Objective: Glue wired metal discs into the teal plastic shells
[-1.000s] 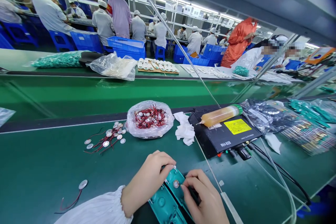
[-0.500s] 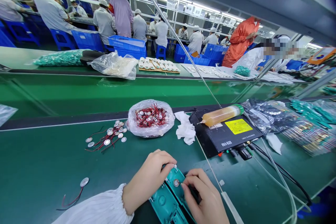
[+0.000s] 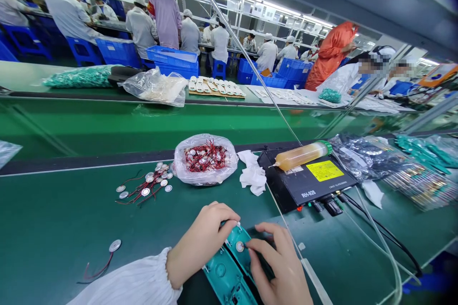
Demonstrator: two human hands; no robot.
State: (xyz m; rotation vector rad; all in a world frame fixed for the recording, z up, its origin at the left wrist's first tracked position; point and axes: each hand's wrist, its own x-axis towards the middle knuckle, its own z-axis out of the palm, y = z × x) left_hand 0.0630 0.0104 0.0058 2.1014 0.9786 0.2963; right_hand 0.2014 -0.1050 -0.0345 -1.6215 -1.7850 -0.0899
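Observation:
A teal plastic housing (image 3: 223, 274), in two long halves side by side, lies at the bottom middle. My left hand (image 3: 205, 236) is closed on its far end, thumb and fingers on the rim. Inside the right half sits a round piezo disc (image 3: 239, 246), silver with a pale centre. My right hand (image 3: 281, 264) is beside it, thumb and forefinger together at the disc's edge on a short dark length of its wires; the other fingers are bent over the housing's right side. The rest of the wires is hidden by my right hand.
A plastic bag (image 3: 229, 171) of red-wired discs stands ahead, with loose discs (image 3: 145, 191) to its left. A single wired disc (image 3: 115, 246) lies at left. At right are a black RH-928 box (image 3: 286, 190), an amber syringe (image 3: 302, 156) and cables (image 3: 388, 243).
The fingers of my right hand have shifted slightly at the disc, and the forefinger is lifted a little. The disc looks tilted differently. My left hand keeps its hold.

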